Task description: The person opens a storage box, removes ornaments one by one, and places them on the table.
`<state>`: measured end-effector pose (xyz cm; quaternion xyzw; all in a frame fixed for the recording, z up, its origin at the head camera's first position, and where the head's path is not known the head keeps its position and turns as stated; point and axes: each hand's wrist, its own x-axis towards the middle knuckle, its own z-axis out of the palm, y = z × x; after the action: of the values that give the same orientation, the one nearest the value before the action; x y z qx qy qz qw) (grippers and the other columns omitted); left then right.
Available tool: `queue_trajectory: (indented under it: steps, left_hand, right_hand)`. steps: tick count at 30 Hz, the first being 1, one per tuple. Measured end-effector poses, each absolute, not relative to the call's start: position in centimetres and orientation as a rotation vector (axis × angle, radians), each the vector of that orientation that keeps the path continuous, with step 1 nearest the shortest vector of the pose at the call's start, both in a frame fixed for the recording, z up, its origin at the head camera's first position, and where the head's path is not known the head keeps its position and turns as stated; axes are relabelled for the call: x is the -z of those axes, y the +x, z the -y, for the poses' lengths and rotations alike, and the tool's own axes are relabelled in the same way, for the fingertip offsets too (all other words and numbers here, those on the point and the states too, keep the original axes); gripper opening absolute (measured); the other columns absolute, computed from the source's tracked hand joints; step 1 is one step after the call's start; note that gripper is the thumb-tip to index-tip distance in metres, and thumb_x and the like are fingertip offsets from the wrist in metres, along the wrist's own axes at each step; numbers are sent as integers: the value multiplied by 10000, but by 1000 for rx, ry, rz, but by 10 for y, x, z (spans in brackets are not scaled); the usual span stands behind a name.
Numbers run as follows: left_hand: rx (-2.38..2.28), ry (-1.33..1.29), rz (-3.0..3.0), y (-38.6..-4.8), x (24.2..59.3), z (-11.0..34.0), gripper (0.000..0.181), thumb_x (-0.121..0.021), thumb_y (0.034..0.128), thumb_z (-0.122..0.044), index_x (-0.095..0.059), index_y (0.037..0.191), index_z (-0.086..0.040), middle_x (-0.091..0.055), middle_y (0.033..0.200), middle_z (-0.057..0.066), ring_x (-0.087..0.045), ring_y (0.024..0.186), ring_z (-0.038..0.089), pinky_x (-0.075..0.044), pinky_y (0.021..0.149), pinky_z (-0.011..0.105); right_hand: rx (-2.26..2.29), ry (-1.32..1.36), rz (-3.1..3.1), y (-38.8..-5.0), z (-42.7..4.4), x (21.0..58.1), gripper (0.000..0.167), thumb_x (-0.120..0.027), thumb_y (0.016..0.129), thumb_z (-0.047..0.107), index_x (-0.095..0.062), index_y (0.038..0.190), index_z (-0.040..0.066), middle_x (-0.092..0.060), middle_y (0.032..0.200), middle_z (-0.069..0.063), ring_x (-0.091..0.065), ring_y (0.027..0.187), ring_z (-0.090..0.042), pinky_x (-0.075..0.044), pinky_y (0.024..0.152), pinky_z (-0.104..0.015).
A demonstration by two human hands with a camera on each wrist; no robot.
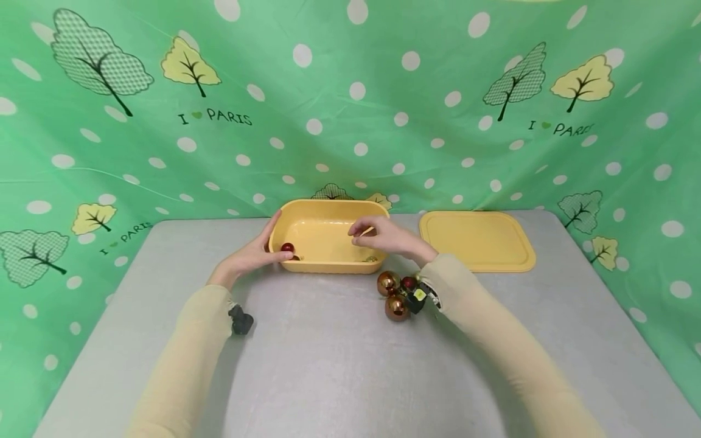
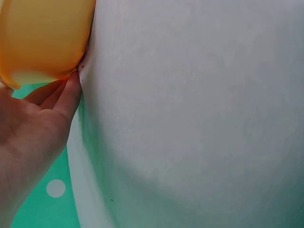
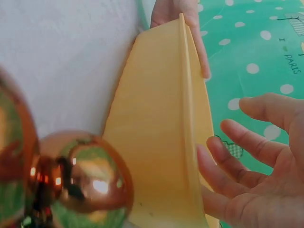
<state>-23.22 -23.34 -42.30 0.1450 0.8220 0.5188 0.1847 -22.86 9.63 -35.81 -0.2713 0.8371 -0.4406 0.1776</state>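
Note:
A yellow container stands at the back of the table. My left hand grips its left end, thumb over the rim and fingers along the outside. Inside, at the front left near that thumb, lies a shiny red ball; a small gold-coloured piece is at the front right. Over the container's right part hovers my right hand, its fingers loosely bent and spread, with nothing visible between them.
Copper-coloured balls and a smaller red ball cluster below my right wrist, in front of the container's right corner. A flat yellow lid lies to the right. Behind the grey table hangs a green patterned cloth.

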Motion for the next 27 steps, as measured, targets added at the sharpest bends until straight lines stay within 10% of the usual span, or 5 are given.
queue_trajectory:
  steps: [27]
  left_hand:
    - [-1493, 438, -2301, -231, 422, 232, 1045, -700, 886, -184, 99, 1547, -314, 138, 1600, 66, 33, 1446, 317, -40, 1139, 533]
  right_hand:
    - [1122, -731, -2270, -238, -10, 392, 345, -553, 960, 242, -633, 1245, 65, -634, 1127, -18, -547, 979, -136, -439, 864, -250]
